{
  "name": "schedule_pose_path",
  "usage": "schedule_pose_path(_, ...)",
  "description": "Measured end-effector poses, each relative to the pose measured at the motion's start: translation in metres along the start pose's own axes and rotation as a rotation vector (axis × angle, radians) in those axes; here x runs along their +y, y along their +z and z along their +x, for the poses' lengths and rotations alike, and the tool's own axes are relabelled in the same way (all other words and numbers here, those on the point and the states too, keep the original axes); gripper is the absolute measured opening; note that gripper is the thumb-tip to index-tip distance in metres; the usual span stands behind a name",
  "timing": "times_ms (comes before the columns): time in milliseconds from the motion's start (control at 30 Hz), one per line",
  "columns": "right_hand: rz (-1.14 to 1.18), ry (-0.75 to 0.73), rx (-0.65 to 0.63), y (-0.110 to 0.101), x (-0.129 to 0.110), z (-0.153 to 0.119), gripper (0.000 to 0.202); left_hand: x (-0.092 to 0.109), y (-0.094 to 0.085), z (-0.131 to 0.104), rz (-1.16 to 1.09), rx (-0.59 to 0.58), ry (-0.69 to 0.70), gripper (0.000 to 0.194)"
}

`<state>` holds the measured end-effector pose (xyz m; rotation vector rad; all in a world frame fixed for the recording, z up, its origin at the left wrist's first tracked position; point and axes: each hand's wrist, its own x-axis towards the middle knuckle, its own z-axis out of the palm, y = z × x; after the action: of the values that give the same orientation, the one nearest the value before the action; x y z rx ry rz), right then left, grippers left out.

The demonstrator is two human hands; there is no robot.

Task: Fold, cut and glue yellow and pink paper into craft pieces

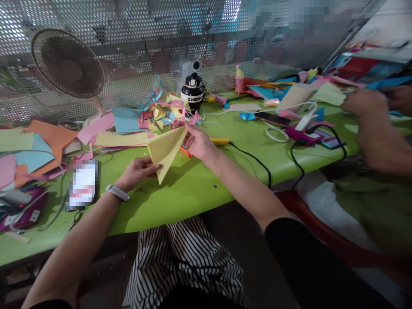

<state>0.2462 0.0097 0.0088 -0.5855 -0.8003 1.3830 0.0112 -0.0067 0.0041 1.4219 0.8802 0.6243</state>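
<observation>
A yellow sheet of paper [164, 150], folded to a triangular shape, is held up between my two hands above the green table [193, 193]. My left hand [140, 171] pinches its lower left edge between thumb and fingers. At the upper right corner, my right hand [198, 141] grips the paper with its fingertips. Partly hidden under the right hand lies an orange-handled tool [186, 151], perhaps scissors. Just beyond the hands sits a pile of small folded paper pieces [161, 112] in yellow, pink and blue.
A fan [67, 64] stands at the back left, near coloured paper sheets [53, 133] and a phone [82, 184]. A black bottle [192, 92] is behind the pile. A yellow corded tool [220, 140] and a purple power strip [304, 135] lie right. A co-worker's hand [363, 103] holds paper.
</observation>
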Motion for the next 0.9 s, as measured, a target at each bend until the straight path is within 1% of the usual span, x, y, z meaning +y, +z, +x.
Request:
schedule_pose_path(200, 0.032, 0.06, -0.022, 0.003, -0.009, -0.002, 0.021, 0.0, -0.002, 0.001, -0.013, 0.003, -0.005, 0.048)
schedule_pose_path(333, 0.056, 0.106, -0.017, 0.001, -0.014, -0.002, 0.029, 0.002, -0.006, -0.001, -0.015, -0.011, -0.015, 0.044)
schedule_pose_path(433, 0.029, 0.03, 0.008, -0.007, -0.019, 0.002, 0.032, 0.007, -0.011, -0.004, 0.022, -0.064, -0.048, 0.035)
schedule_pose_path(500, -0.082, 0.003, 0.006, -0.013, -0.026, 0.002, 0.031, 0.011, -0.015, -0.006, 0.084, -0.119, -0.086, 0.031)
schedule_pose_path(567, -0.274, 0.088, -0.073, -0.017, -0.034, -0.002, 0.032, 0.015, -0.018, -0.009, 0.157, -0.166, -0.113, 0.029)
schedule_pose_path(667, -0.621, 0.298, -0.305, -0.016, -0.042, -0.011, 0.037, 0.019, -0.021, -0.012, 0.225, -0.224, -0.127, 0.031)
schedule_pose_path(767, -0.931, 0.425, -0.528, -0.012, -0.042, -0.018, 0.039, 0.019, -0.021, -0.012, 0.271, -0.292, -0.136, 0.03)
schedule_pose_path(833, -1.005, 0.497, -0.606, -0.01, -0.038, -0.019, 0.043, 0.018, -0.021, -0.012, 0.308, -0.328, -0.142, 0.03)
schedule_pose_path(900, -0.994, 0.532, -0.611, -0.011, -0.034, -0.018, 0.044, 0.018, -0.02, -0.011, 0.329, -0.348, -0.143, 0.033)
